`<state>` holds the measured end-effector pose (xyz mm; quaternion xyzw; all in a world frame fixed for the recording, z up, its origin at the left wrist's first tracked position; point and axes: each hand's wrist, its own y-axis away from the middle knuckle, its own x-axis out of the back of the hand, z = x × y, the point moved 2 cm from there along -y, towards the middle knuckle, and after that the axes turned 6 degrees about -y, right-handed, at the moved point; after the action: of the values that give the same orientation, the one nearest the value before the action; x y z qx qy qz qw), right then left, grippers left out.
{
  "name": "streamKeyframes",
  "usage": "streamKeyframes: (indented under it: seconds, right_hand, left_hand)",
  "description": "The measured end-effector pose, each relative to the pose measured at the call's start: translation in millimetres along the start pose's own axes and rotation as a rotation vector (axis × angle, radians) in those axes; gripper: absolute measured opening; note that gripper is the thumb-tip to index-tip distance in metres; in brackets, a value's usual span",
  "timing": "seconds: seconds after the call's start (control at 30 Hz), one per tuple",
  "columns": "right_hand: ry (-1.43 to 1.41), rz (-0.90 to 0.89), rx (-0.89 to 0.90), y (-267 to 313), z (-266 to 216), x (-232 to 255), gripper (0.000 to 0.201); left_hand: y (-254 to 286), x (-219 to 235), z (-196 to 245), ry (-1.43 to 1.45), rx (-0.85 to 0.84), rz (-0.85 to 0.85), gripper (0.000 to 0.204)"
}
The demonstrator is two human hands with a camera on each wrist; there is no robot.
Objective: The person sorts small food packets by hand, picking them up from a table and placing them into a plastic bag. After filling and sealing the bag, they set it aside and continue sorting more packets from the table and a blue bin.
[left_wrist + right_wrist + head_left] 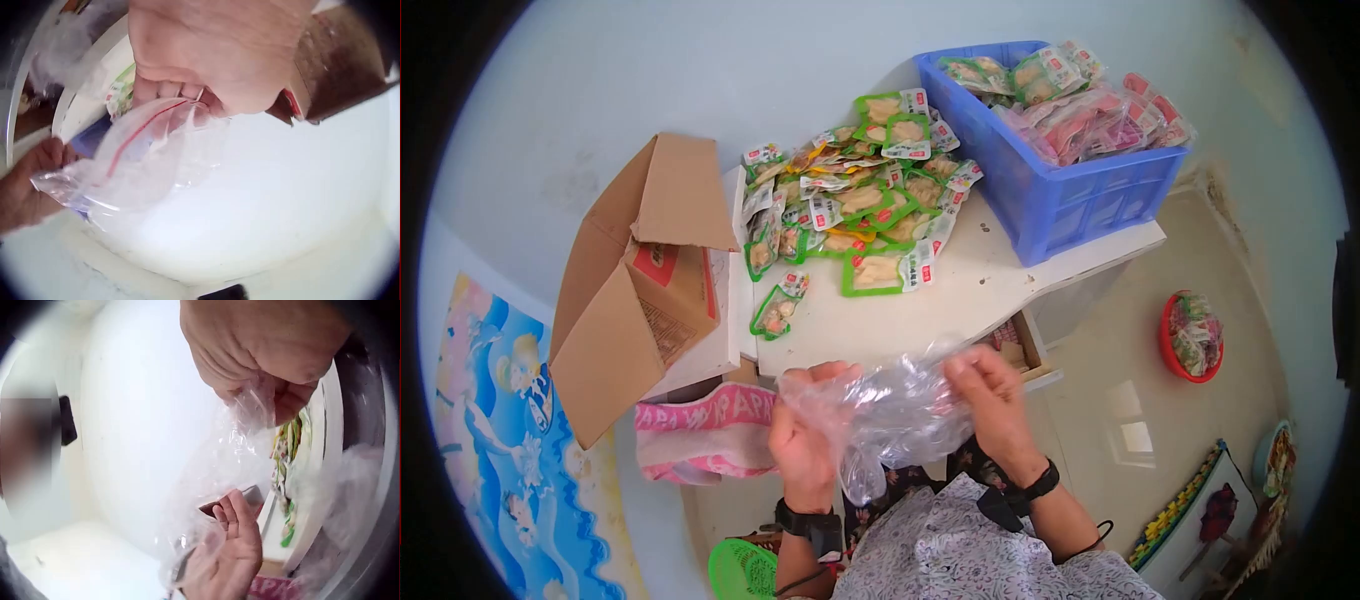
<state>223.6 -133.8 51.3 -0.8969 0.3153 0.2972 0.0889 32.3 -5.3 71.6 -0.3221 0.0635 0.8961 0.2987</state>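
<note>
both hands up in front of the chest, just short of the white table (990,290) edge, working a clear plastic zip bag (895,405) between them. left hand (805,440) pinching the bag's left edge, fingers curled into the film; right hand (995,400) pinching the right edge, fingertips pressed together on the plastic. from the left wrist view, the bag's (144,162) red seal line running across from one grip to the other, so the long axis of the mouth lying left to right between the hands, body of the bag sagging down toward the lap. from the right wrist view, crumpled film (219,487) stretched from the upper fingers down to the other palm; whether the mouth is parted yet, hard to tell.

beyond the bag, further out on the table, a heap of green-edged snack packets (855,200), one stray packet (777,308) nearest, slightly closer to the left hand. blue plastic crate (1060,190) heaped with more packets on the right, open cardboard box (645,275) on the left. red basket (1190,335) down on the floor, well apart.
</note>
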Motion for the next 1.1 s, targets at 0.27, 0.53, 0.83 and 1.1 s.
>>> streamKeyframes:
  seconds: [0.27,0.53,0.83,1.1]
  right_hand:
    - [0.347,0.143,0.362,4,-20,8,0.010]
    - [0.416,0.264,0.408,-17,-33,19,0.014]
    - [0.334,0.174,0.262,-27,-30,16,0.011]
    - [1.005,-0.547,0.714,-10,-8,-15,0.025]
  left_hand:
    - [4,-27,-19,-0.538,0.064,0.137,0.067]
    - [-6,-32,-2,-0.763,-0.136,0.212,0.063]
    - [-5,2,70,-0.747,-0.473,0.612,0.045]
    - [10,-35,102,-1.378,-0.723,0.689,0.056]
